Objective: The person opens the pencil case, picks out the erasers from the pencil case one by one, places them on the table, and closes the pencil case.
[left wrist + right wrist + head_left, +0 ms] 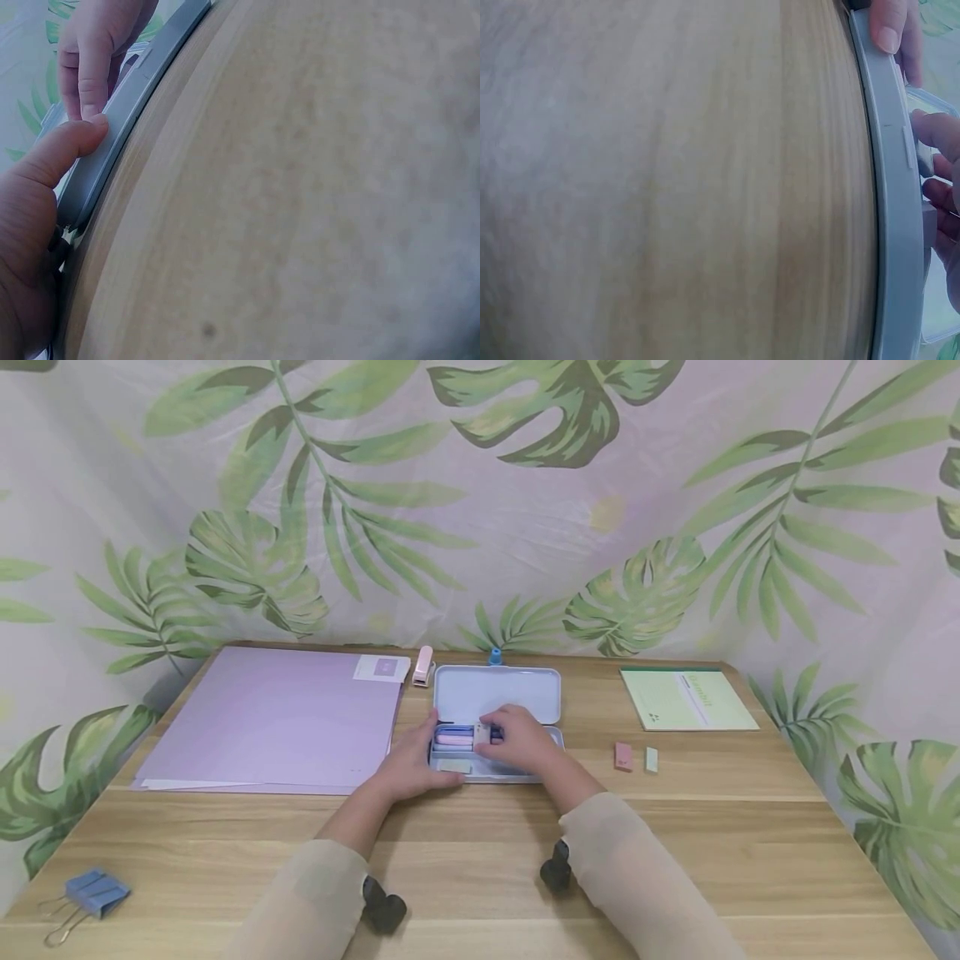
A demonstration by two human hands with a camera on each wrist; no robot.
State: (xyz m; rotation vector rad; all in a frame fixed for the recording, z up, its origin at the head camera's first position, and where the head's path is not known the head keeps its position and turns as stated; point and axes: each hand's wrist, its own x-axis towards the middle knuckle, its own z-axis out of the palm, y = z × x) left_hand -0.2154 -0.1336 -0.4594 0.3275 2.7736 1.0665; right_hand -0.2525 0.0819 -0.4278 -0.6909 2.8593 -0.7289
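Observation:
A pale blue pencil case (497,692) lies with its lid raised at the back. My left hand (411,762) holds it at the left front corner, thumb on the front rim and fingers along the left side. With thumb and fingers my right hand (521,740) pinches a whitish eraser (482,734) over the case's inner tray. Blue and pink pens (454,739) lie left of that eraser, and a pale green block (455,766) sits in the front compartment. In the right wrist view the right fingers partly hide the eraser (925,161).
Purple folders (277,718) lie to the left, beside a pink stapler (423,667). A small blue object (495,656) stands behind the lid. Rightward are a pink eraser (623,757), a pale green eraser (651,760) and a green notebook (688,700). A blue binder clip (97,893) lies front left.

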